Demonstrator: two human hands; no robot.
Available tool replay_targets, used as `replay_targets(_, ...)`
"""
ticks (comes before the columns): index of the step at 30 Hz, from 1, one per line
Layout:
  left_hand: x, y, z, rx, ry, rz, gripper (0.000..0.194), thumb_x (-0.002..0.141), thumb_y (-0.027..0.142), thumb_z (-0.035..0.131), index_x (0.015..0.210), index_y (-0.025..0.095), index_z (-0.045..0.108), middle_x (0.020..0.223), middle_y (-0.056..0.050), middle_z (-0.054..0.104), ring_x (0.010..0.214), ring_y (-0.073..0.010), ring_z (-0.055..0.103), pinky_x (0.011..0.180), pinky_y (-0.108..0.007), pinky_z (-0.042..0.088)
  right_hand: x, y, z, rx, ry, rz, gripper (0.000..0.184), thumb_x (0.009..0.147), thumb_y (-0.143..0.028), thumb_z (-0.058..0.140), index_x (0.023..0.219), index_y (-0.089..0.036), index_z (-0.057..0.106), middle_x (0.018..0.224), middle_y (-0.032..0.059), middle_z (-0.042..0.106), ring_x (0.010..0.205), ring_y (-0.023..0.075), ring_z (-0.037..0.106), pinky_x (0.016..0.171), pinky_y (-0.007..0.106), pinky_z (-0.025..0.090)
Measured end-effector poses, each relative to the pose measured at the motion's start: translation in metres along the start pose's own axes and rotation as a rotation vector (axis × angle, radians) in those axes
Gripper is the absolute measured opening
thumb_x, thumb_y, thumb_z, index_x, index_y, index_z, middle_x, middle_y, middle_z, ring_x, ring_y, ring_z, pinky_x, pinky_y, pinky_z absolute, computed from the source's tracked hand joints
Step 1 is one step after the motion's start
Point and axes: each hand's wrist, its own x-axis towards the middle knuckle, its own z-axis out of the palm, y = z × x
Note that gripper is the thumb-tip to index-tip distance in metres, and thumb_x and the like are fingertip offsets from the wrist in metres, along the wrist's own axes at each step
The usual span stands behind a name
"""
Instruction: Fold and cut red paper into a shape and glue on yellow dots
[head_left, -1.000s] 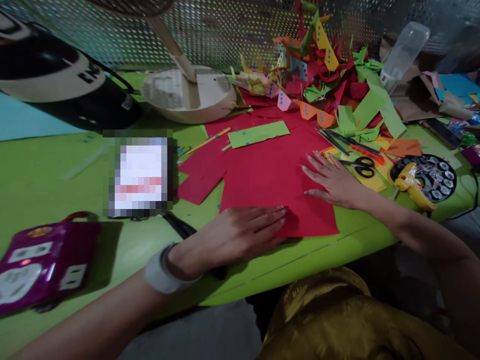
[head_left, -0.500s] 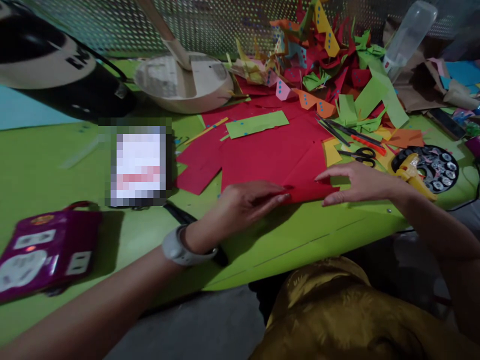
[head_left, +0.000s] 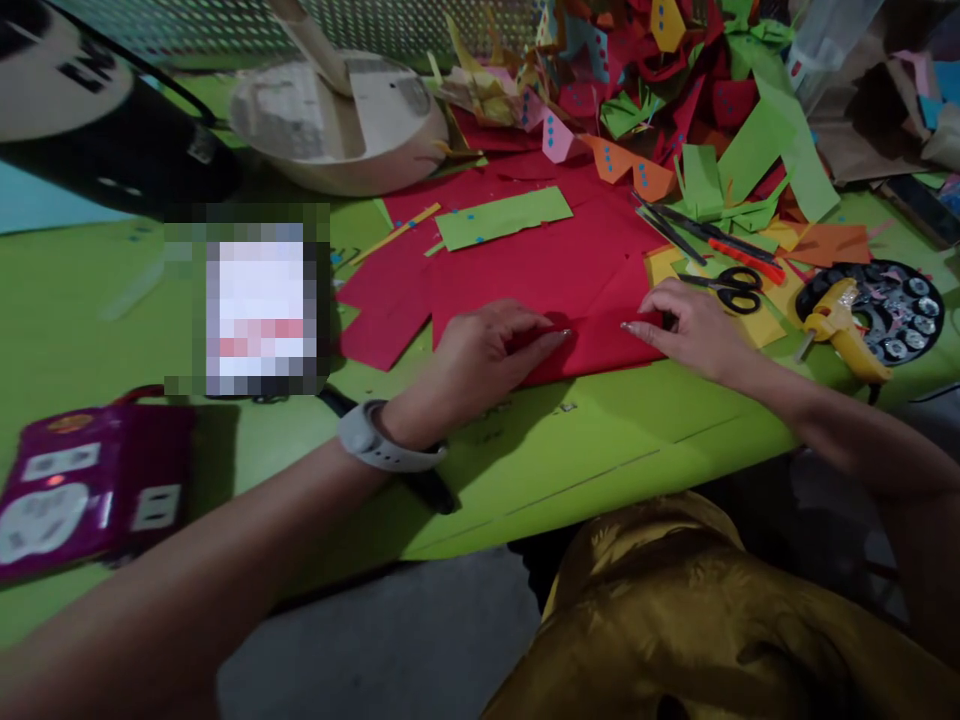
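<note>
A sheet of red paper (head_left: 517, 285) lies on the green table, its near edge folded up in a slanting flap. My left hand (head_left: 487, 360), with a pale watch band at the wrist, grips the left part of that fold, thumb and fingers close together. At the right end of the flap, my right hand (head_left: 694, 330) pinches the paper with curled fingers. Beyond the hands, a light green strip (head_left: 504, 217) rests on more red paper. Black-handled scissors (head_left: 720, 290) lie just past my right hand, on yellow paper.
A yellow glue gun (head_left: 847, 325) leans on a round black compartment tray (head_left: 926, 310). Cut and folded coloured paper (head_left: 645, 90) is heaped at the back. Left stand a purple socket box (head_left: 97, 480), a blurred-out screen (head_left: 259, 280) and a round beige base (head_left: 405, 150) with a pole.
The paper's near edge has been folded up and away from me. My right hand went from lying spread on the sheet to pinching the fold; my left hand came up along it.
</note>
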Motion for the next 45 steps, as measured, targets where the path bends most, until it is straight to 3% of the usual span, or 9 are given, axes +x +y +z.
replay_targets(6,0.001,-0.003,0.004,0.148,0.053,0.125,0.038,0.097,0.053,0.046,0.092,0.023,0.070,0.084,-0.005,0.073,0.073,-0.0184,0.067,0.062,-0.029,0.053,-0.003,0.000,0.007,-0.107,0.033,-0.029,0.010,0.090,-0.030,0.060,0.085,-0.021,0.061,0.095,0.0058,0.061,0.089,0.0208,0.057,0.081,0.035,0.044)
replay_targets(17,0.002,-0.007,0.004,0.083,0.000,0.004,0.035,0.094,0.052,0.055,0.101,0.021,0.071,0.094,-0.005,0.075,0.081,-0.0190,0.070,0.071,-0.030,0.054,-0.002,0.006,0.009,-0.176,0.075,-0.056,0.015,0.090,-0.036,0.061,0.090,-0.022,0.063,0.096,0.0077,0.061,0.095,0.0253,0.058,0.083,0.039,0.046)
replay_targets(22,-0.011,0.002,-0.003,0.311,0.167,0.169,0.032,0.100,0.037,0.050,0.121,0.018,0.065,0.126,-0.014,0.067,0.115,-0.0277,0.064,0.095,-0.043,0.052,-0.003,0.006,0.012,-0.188,0.107,-0.066,0.015,0.091,-0.037,0.060,0.088,-0.023,0.062,0.095,0.0075,0.062,0.094,0.0256,0.058,0.081,0.039,0.046)
replay_targets(24,-0.020,0.010,-0.001,0.379,0.035,0.355,0.035,0.103,0.032,0.043,0.135,0.023,0.056,0.146,-0.010,0.056,0.136,-0.0250,0.050,0.110,-0.044,0.042,-0.003,0.004,0.013,-0.190,0.105,-0.057,0.014,0.091,-0.035,0.059,0.088,-0.022,0.062,0.095,0.0075,0.061,0.094,0.0252,0.057,0.081,0.039,0.045)
replay_targets(26,-0.028,0.015,0.006,0.385,-0.064,0.543,0.056,0.101,0.046,0.044,0.148,0.015,0.041,0.152,-0.015,0.047,0.146,-0.0266,0.037,0.119,-0.045,0.031,-0.003,0.002,0.013,-0.187,0.099,-0.045,0.013,0.092,-0.034,0.058,0.089,-0.023,0.062,0.095,0.0071,0.061,0.093,0.0242,0.057,0.081,0.038,0.045)
replay_targets(28,-0.034,0.017,0.014,0.391,-0.182,0.526,0.071,0.099,0.056,0.039,0.154,0.013,0.027,0.158,-0.016,0.037,0.149,-0.0278,0.030,0.122,-0.048,0.022,-0.002,0.000,0.011,-0.179,0.088,-0.035,0.012,0.092,-0.033,0.058,0.089,-0.023,0.062,0.095,0.0064,0.061,0.093,0.0233,0.057,0.081,0.037,0.044)
replay_targets(31,-0.037,0.013,0.024,0.356,-0.256,0.485,0.080,0.097,0.062,0.038,0.158,0.014,0.018,0.162,-0.016,0.029,0.151,-0.0284,0.024,0.124,-0.048,0.016,0.000,-0.001,0.007,-0.143,0.048,-0.012,0.014,0.091,-0.035,0.059,0.091,-0.021,0.063,0.094,0.0057,0.060,0.088,0.0210,0.056,0.079,0.035,0.044)
replay_targets(37,-0.035,0.009,0.023,0.348,-0.254,0.508,0.080,0.099,0.061,0.034,0.159,0.014,0.011,0.162,-0.016,0.027,0.151,-0.0270,0.024,0.124,-0.045,0.015,0.002,0.001,-0.003,-0.118,0.027,0.088,0.017,0.089,-0.035,0.062,0.083,-0.019,0.063,0.089,0.0044,0.057,0.079,0.0179,0.053,0.074,0.033,0.040)
replay_targets(45,-0.037,0.012,0.021,0.347,-0.270,0.488,0.083,0.098,0.061,0.034,0.160,0.016,0.002,0.162,-0.016,0.028,0.149,-0.0298,0.028,0.123,-0.049,0.019,0.001,-0.001,-0.003,-0.099,0.004,0.091,0.013,0.088,-0.030,0.061,0.084,-0.019,0.062,0.092,0.0046,0.056,0.084,0.0191,0.053,0.075,0.034,0.039)
